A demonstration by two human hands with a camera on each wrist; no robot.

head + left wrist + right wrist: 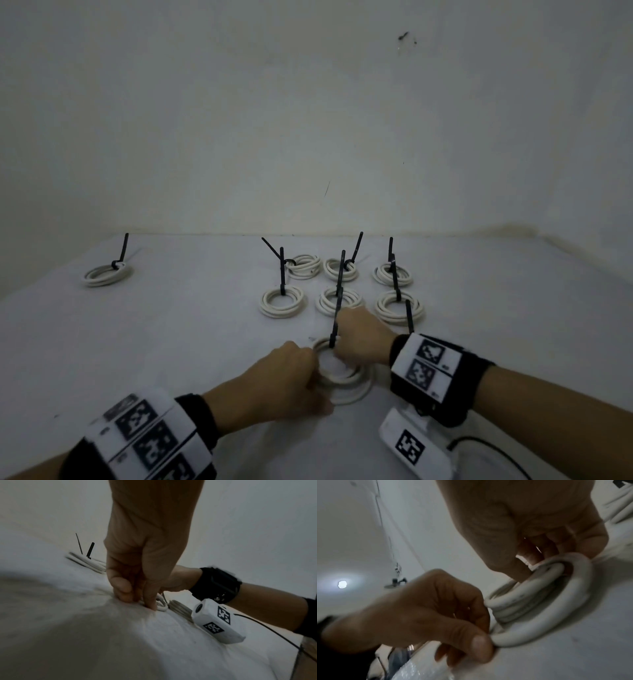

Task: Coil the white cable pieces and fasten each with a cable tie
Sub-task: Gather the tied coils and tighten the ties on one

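Observation:
A white cable coil [346, 377] lies on the white cloth between my hands, one loop spread wider than the stack. My left hand [313, 370] pinches the coil's near-left side; the right wrist view shows its thumb [481, 642] on the outer loop [539, 628]. My right hand [339, 346] curls its fingers round the coil's far rim [556, 566]. A black cable tie [335, 325] stands up from that spot. In the left wrist view my left fingers [123, 588] press down at the coil [161, 607]; the tie's lock is hidden.
Several tied coils with upright black ties stand in two rows just beyond my hands, such as one [282, 301] and another [399, 308]. A lone tied coil [108, 274] lies far left. The wall closes the table's far edge. A black cord [486, 448] trails at the lower right.

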